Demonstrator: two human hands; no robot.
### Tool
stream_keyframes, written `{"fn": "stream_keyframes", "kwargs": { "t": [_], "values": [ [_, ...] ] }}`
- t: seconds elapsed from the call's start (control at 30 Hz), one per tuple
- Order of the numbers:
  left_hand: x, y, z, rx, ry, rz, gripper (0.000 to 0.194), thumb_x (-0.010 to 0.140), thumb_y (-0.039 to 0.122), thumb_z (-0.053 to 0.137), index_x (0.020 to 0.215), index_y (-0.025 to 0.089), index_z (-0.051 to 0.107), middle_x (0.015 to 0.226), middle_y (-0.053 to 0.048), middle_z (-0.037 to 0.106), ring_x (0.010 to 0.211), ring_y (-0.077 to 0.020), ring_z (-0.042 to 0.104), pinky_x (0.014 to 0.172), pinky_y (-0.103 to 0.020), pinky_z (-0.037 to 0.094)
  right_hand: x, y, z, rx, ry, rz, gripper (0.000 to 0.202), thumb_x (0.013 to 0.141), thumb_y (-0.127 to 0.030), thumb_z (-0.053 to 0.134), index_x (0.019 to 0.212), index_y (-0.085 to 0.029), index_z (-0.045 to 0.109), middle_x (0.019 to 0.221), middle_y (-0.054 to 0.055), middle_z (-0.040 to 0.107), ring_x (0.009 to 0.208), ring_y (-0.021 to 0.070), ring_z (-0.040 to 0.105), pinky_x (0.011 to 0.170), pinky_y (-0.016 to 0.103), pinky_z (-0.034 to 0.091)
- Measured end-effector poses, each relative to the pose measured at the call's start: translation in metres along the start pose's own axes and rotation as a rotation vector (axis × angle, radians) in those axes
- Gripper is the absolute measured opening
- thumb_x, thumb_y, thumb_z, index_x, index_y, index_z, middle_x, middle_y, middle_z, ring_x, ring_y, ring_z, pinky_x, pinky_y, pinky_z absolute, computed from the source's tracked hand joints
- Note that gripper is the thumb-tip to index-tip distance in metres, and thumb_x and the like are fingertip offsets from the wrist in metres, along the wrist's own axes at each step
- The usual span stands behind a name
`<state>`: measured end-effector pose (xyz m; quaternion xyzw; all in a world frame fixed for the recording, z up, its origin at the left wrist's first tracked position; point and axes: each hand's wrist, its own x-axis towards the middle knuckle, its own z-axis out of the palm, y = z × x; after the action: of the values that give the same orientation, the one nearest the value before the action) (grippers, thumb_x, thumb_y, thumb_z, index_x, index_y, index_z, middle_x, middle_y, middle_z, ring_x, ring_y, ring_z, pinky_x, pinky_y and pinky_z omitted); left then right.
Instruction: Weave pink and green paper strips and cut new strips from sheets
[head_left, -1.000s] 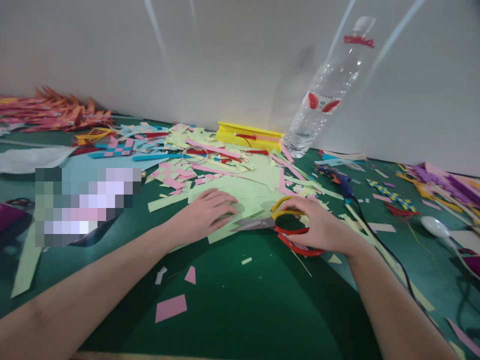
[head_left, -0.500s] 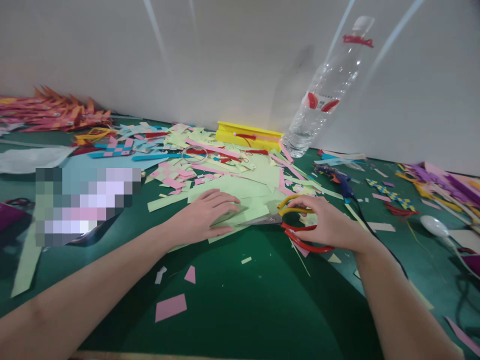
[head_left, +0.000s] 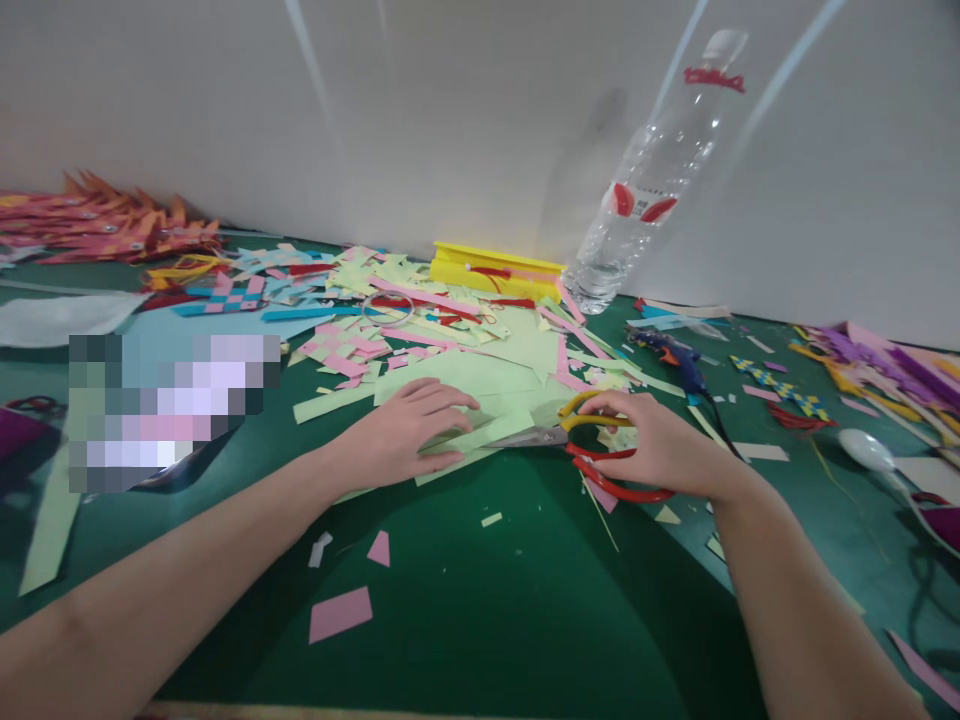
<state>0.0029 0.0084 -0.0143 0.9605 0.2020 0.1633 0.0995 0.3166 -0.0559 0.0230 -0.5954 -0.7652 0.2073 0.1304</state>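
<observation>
My left hand (head_left: 412, 428) rests on pale green paper (head_left: 420, 378), its fingers stretched out and the thumb apart from them. Close to those fingertips, a loose green piece (head_left: 495, 430) reaches toward the scissors (head_left: 619, 490). My right hand (head_left: 656, 445) is closed round the scissors' handles, one yellow and one red, with the loops spread apart. The blades point left at the green paper; their metal shows near the pivot, while the tips are hidden by the paper.
Heaped paper scraps (head_left: 360, 280) lie behind the hands. A clear bottle (head_left: 645, 190) leans against the wall, near a folded yellow sheet (head_left: 465, 263). A blue glue gun (head_left: 682, 365) with a cord and a white spoon (head_left: 866, 450) are at right. Something pixelated (head_left: 176, 410) lies left.
The scissors have shifted slightly right with my right hand, so more of the metal blades shows at the paper's edge. My left hand has stayed in place.
</observation>
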Motion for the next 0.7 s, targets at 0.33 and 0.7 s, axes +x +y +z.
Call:
{"fn": "stream_keyframes", "kwargs": {
  "t": [0.33, 0.7],
  "values": [
    [-0.001, -0.004, 0.001, 0.019, 0.034, -0.027, 0.015, 0.090, 0.031, 0.055, 0.100, 0.020, 0.058, 0.125, -0.008, 0.057, 0.117, -0.0227, 0.049, 0.101, -0.041, 0.035, -0.004, 0.004, -0.008, -0.025, -0.033, 0.054, 0.045, 0.065, -0.044, 0.071, 0.107, -0.029, 0.062, 0.123, 0.003, 0.061, 0.114, 0.0290, 0.056, 0.095, 0.046, 0.049],
    [-0.002, -0.005, 0.003, 0.017, 0.035, -0.030, 0.014, 0.090, 0.030, 0.055, 0.099, 0.021, 0.059, 0.124, -0.007, 0.057, 0.116, -0.0220, 0.049, 0.100, -0.042, 0.036, -0.006, 0.004, -0.016, 0.031, -0.017, 0.016, 0.040, 0.070, -0.039, 0.068, 0.108, -0.028, 0.061, 0.126, 0.003, 0.061, 0.112, 0.0253, 0.060, 0.097, 0.042, 0.050]
  ]
}}
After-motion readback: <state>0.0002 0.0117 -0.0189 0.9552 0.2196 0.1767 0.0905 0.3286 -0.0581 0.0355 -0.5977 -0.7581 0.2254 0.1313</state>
